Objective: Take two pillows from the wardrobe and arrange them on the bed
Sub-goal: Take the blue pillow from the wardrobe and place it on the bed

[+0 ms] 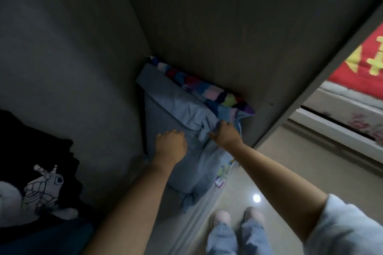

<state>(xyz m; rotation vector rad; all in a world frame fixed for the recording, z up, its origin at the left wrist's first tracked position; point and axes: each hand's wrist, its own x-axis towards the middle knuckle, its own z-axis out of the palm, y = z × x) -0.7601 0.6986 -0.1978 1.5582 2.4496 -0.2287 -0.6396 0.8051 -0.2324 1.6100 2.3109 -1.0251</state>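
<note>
one head-worn wide-angle view, looking steeply down and forward, close into the wardrobe [207,16] floor corner; the tiled floor [300,172] and bed [352,80] edge show at the frame's right.

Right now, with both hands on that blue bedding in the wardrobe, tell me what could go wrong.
1. The right hand pinches only a bunched fold of the plain blue fabric pillow; the cover may slip or stretch instead of lifting.
2. The multicoloured checked pillow lies wedged behind it and could tumble out.
3. The left hand merely rests on top, so the load might sag.
</note>
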